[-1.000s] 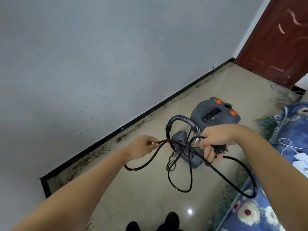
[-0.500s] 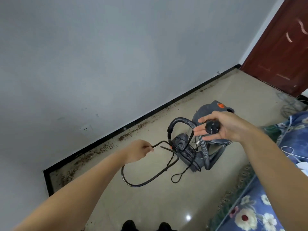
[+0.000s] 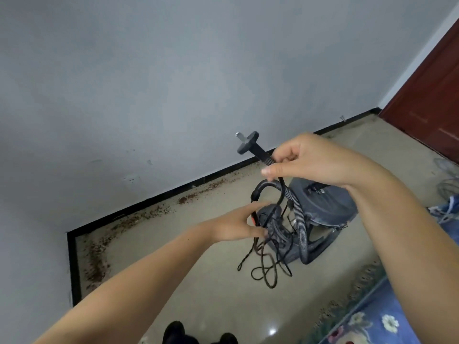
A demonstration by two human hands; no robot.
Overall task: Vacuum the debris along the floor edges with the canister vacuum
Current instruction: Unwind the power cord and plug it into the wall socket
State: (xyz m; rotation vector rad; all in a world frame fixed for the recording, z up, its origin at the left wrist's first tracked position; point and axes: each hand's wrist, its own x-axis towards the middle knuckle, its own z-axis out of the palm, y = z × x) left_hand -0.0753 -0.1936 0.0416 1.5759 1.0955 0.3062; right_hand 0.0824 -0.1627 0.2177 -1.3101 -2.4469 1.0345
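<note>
Soft, even, diffuse light; no hard shadows. Small white glare spot on glossy floor [image 3: 272,331]. Wide-angle bend along baseboard [image 3: 154,203] and door [image 3: 432,95]. Overall softness, slight blur throughout.

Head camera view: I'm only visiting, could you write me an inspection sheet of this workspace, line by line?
Surface: beige tiled floor, glossy, with a light reflection near the shoes.
Job's things: grey canister vacuum on the floor, its ribbed hose arching over it; brown debris along the black baseboard and in the corner.
Clutter: floral blue fabric at lower right.
Grippers: right hand pinches the power cord just behind the plug; left hand holds the cord lower down.
Cables: black power cord hangs in tangled loops; pale wires lie at far right.
Surroundings: grey wall, dark red door, black shoes.
</note>
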